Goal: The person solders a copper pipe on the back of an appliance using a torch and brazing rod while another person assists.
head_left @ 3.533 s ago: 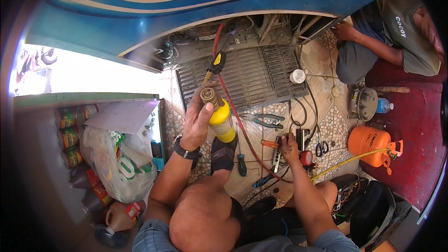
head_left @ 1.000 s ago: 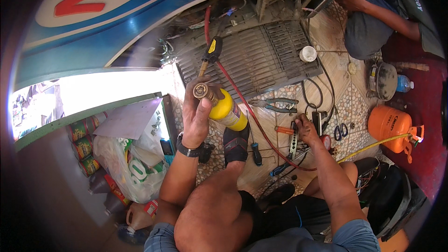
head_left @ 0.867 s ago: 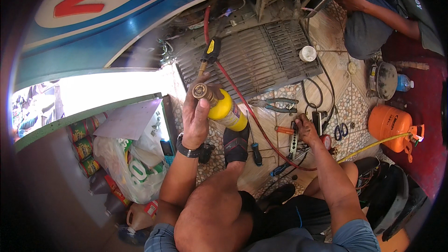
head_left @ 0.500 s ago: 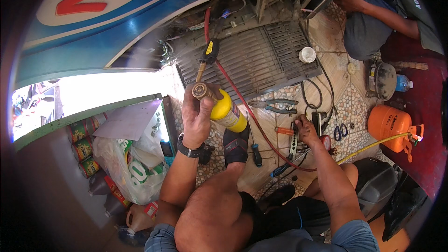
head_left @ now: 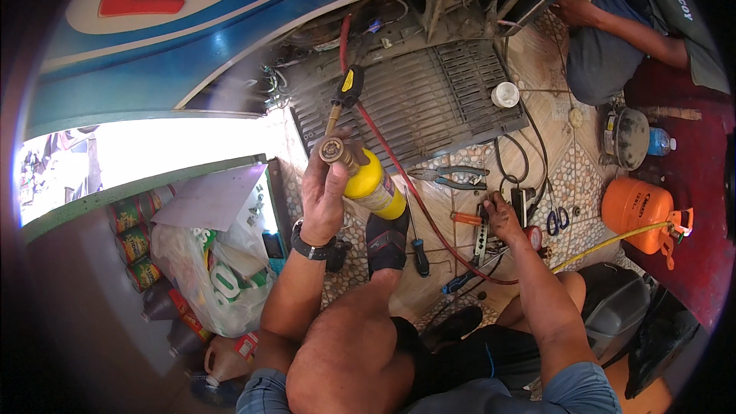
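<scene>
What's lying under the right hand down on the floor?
The right hand rests on a metal tool on the patterned floor, beside a red gauge and an orange-handled tool. The palm hides whatever it grips.

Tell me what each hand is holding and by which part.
Left hand grips the yellow gas torch near its top, below the brass nozzle. Right hand rests on floor tools; grip unclear.

Yellow cylindrical gas torch canister [head_left: 373,186] with brass burner head [head_left: 335,150], held tilted above the tiled floor [head_left: 563,176]; small tool with an orange handle [head_left: 469,219] lying on the floor.
</scene>
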Motion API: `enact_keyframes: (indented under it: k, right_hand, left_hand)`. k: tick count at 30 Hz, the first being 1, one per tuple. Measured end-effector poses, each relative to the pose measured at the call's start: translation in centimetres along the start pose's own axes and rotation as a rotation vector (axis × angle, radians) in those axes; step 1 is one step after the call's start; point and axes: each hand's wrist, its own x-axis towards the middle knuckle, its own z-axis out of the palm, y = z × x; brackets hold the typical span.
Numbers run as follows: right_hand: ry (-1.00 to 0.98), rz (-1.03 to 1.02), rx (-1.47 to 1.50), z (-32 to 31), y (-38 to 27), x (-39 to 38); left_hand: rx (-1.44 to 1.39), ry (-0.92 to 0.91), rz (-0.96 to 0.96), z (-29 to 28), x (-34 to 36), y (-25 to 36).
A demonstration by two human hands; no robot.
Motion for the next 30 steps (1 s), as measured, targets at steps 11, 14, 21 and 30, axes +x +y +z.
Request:
enact_keyframes:
  k: [11, 14, 21, 30]
  right_hand:
    - [-0.082, 0.011, -0.002, -0.8, -0.6, 0.2]
    - [-0.138, 0.064, 0.008, -1.0, -1.0, 0.2]
    - [-0.124, 0.078, 0.027, -0.6, 0.5, 0.6]
    - [-0.154, 0.089, 0.013, -1.0, -0.5, 0.4]
  left_hand:
    - [0.164, -0.022, 0.04, 0.0, 0.4, 0.5]
    - [0.14, -0.027, 0.042, -0.2, 0.5, 0.2]
    - [0.05, -0.019, 0.001, 0.0, 0.2, -0.1]
    - [0.091, -0.048, 0.043, -0.3, 0.1, -0.3]
